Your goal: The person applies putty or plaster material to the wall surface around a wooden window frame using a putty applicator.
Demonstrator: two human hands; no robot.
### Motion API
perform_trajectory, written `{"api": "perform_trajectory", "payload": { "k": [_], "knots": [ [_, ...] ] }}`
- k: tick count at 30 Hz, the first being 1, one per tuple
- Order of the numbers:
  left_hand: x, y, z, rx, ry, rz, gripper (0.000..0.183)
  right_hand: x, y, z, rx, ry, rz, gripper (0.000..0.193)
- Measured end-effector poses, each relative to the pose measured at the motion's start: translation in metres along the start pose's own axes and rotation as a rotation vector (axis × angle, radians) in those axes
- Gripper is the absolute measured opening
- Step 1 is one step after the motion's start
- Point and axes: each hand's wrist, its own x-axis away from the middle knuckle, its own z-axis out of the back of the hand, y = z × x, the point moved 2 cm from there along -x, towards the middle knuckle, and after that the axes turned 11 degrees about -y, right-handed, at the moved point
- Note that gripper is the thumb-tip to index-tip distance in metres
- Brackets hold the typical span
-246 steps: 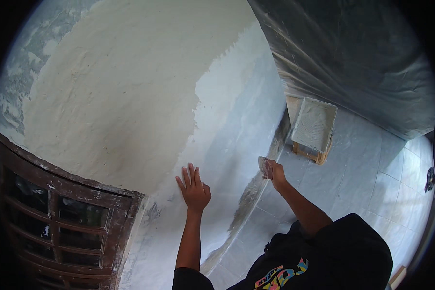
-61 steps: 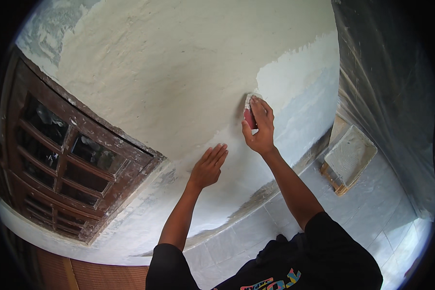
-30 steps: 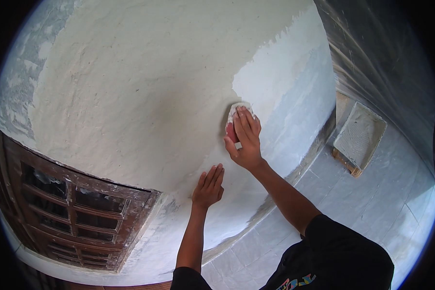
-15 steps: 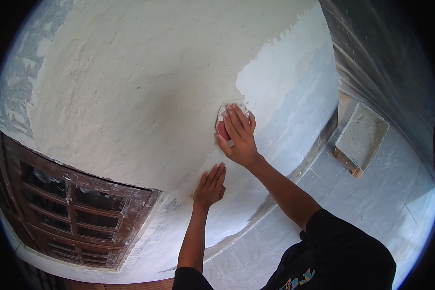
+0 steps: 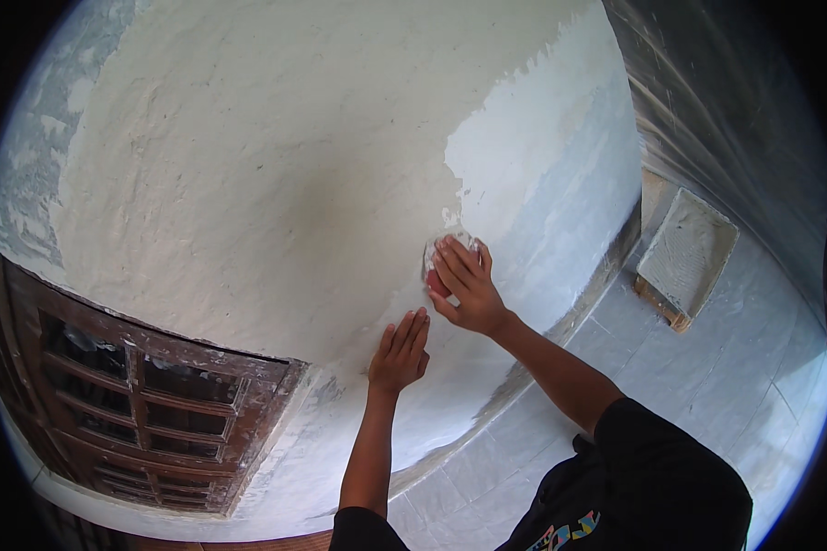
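Note:
My right hand [image 5: 473, 292] presses a small red putty spreader [image 5: 438, 284] against the wall [image 5: 276, 211]. White paste smears the spreader's upper part, and my fingers cover much of it. The spreader sits near the jagged border between the cream coat and the whiter, smoother patch [image 5: 515, 138] to its right. Lower and to the left, my left hand [image 5: 399, 354] rests on the wall with its fingers stretched out, holding nothing.
A brown wooden window [image 5: 147, 395] with paint-spotted frame is at the lower left. On the grey tiled floor [image 5: 560, 432] to the right, a tray of white paste [image 5: 687, 253] rests on a wooden block [image 5: 663, 308]. Clear plastic sheeting [image 5: 735, 138] hangs at the upper right.
My right hand has slid the spreader down and slightly right along the wall. My left hand has stayed in place.

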Motion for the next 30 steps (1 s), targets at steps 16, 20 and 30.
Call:
{"api": "perform_trajectory", "payload": {
  "k": [16,20,30],
  "knots": [
    [0.004,0.000,0.002,0.004,-0.003,0.010,0.058,0.049,0.001,0.017,-0.004,-0.180,0.013,0.057],
    [0.001,0.002,0.001,0.003,0.016,0.008,0.057,-0.038,0.004,0.048,0.059,0.081,0.111,0.056],
    [0.000,-0.001,-0.001,0.026,0.012,0.017,0.058,0.054,0.019,0.013,0.061,-0.207,0.065,0.054]
  ]
}}
